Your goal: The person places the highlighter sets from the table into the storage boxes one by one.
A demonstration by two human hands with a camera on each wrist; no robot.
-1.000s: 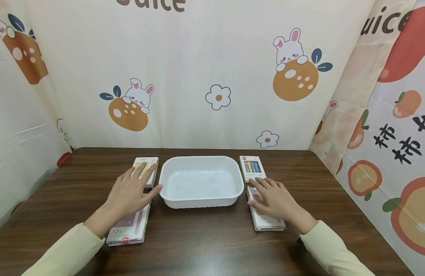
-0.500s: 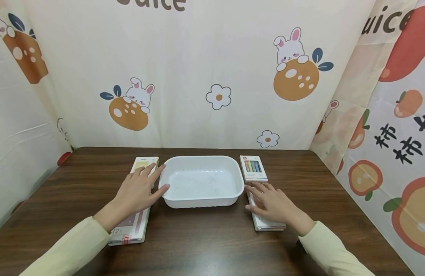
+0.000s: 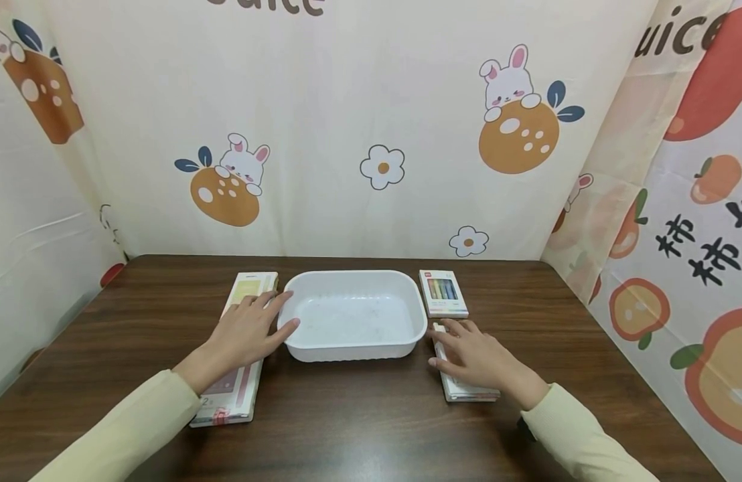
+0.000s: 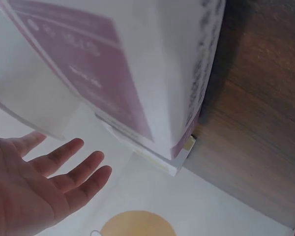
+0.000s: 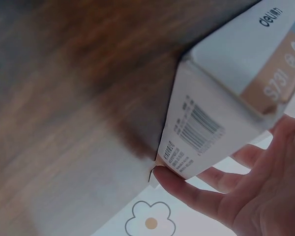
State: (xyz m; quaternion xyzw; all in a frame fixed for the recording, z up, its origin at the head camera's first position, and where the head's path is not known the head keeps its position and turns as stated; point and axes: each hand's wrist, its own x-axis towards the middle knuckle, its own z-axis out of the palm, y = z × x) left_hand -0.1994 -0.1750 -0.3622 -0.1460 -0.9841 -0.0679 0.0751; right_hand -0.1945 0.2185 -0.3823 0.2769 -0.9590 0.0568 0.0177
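Observation:
A white plastic tray (image 3: pixel 353 321) stands mid-table, its inside bare. My left hand (image 3: pixel 244 331) reaches with spread fingers over the boxes to the tray's left rim; whether it touches the rim I cannot tell. Under it lie a white box with a purple panel (image 4: pixel 88 64) and, farther back, a white box with a yellow panel (image 3: pixel 248 286). My right hand (image 3: pixel 479 355) lies over a white box with a barcode (image 5: pixel 201 123). Its fingers are loosely bent; one fingertip appears at the box's far corner in the right wrist view.
Behind the right hand, a box of coloured sticks (image 3: pixel 443 294) sits beside the tray's right side. The dark wooden table (image 3: pixel 347 428) ends at a printed curtain (image 3: pixel 323 120), with more printed cloth at both sides.
My left hand has shifted right toward the tray's rim, uncovering more of the yellow-panelled box. The right hand has drawn slightly back and left. Boxes and tray stay in place.

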